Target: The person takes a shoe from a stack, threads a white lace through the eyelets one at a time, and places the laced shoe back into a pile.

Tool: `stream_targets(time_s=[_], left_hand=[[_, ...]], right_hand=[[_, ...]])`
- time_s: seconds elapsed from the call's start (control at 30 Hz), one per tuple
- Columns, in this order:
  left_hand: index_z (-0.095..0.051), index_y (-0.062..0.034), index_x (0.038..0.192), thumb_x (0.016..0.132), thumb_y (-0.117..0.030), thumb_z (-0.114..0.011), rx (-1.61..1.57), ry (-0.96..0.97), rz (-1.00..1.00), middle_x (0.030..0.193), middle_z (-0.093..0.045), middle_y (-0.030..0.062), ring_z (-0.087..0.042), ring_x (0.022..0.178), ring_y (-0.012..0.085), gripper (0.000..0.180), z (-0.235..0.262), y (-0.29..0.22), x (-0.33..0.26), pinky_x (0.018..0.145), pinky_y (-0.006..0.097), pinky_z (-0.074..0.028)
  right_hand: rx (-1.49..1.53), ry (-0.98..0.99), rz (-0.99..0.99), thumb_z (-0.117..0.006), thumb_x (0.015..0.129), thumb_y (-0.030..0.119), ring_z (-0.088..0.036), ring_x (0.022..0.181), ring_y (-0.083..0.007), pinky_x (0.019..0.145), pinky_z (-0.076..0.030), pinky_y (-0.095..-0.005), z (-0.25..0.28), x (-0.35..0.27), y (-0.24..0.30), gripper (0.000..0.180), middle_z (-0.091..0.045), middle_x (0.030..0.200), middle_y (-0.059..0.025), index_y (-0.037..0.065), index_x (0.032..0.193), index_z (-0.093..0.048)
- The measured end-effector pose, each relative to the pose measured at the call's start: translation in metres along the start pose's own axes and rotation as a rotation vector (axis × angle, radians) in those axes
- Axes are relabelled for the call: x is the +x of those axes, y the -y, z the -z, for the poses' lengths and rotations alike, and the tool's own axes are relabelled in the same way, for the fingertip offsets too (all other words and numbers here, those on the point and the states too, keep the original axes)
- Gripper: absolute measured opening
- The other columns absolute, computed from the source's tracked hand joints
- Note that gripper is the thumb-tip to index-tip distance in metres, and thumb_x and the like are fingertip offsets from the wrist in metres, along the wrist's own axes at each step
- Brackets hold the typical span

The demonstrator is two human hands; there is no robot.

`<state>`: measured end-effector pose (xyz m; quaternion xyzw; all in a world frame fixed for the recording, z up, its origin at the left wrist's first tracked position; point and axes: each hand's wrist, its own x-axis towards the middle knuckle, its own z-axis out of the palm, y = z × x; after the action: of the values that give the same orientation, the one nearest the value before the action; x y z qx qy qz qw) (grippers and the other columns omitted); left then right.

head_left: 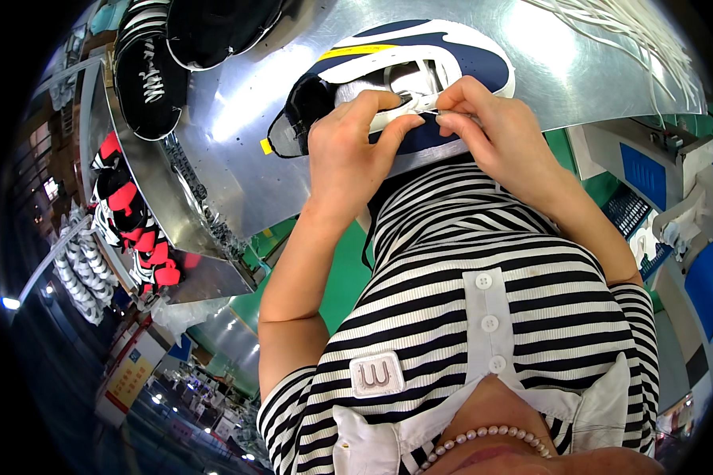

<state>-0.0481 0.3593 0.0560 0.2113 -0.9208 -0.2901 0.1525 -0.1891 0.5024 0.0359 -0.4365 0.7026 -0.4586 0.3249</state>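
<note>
hands [356, 154] [491, 131] covering shoe upper [451, 59], lace barely visible

— What did the person wear?
— A short-sleeved shirt [483, 261] in black and white stripes, with a white collar [372, 439] and a white placket carrying three white buttons [489, 323].
— Any markings?
— A small pale patch [377, 374] sat left of the placket. Near the collar hung a pearl necklace [483, 435].

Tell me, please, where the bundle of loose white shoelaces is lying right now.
In the head view, the white shoelaces lie at the upper right on the shiny metal table, beyond and to the right of the navy and white shoe upper that both hands are working on.
</note>
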Motion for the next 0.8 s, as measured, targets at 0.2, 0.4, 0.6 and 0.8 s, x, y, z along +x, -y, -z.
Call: stream_targets(time_s=[0.2,0.4,0.6,0.8], left_hand=[[-0.061,-0.0053,0.096,0.081,-0.016,-0.076,0.017,0.027,-0.153,0.077,-0.065,0.0103,-0.063,0.064,0.0274,0.023,-0.007,0.007,0.0,0.055,0.035,-0.048],[-0.056,-0.0038,0.098,0.074,-0.013,-0.084,0.096,-0.148,-0.269,0.081,-0.064,0.0105,-0.061,0.062,0.0254,0.038,-0.009,0.009,-0.018,0.055,0.032,-0.048],[-0.058,-0.0056,0.095,0.067,-0.01,-0.086,0.12,-0.185,-0.473,0.076,-0.063,0.0068,-0.057,0.06,0.0249,0.039,-0.009,0.01,-0.022,0.054,0.034,-0.046],[-0.055,-0.0058,0.092,0.069,-0.006,-0.084,0.107,-0.17,-0.556,0.072,-0.061,0.0057,-0.058,0.06,0.0238,0.036,-0.011,0.011,-0.026,0.057,0.034,-0.046]], right_hand=[[0.016,-0.07,-0.034,-0.054,0.094,0.014,-0.064,0.072,-0.0372,0.064,-0.048,-0.0447,-0.032,0.018,-0.004,0.015,-0.063,0.073,-0.0174,0.003,0.104,-0.049],[-0.2,0.101,-0.09,-0.066,0.086,0.019,-0.065,0.071,-0.03,0.062,-0.048,-0.0397,0.033,0.004,0.022,0.017,-0.067,0.078,-0.0099,0.008,0.097,-0.061],[-0.244,0.167,0.286,-0.058,0.088,0.017,-0.066,0.072,-0.0297,0.064,-0.05,-0.0407,0.006,0.034,0.02,0.017,-0.067,0.077,-0.0133,0.006,0.099,-0.064],[-0.251,0.23,0.15,-0.063,0.089,0.013,-0.066,0.075,-0.0231,0.07,-0.051,-0.0331,0.007,0.027,0.016,0.017,-0.069,0.082,-0.012,0.002,0.102,-0.065]])
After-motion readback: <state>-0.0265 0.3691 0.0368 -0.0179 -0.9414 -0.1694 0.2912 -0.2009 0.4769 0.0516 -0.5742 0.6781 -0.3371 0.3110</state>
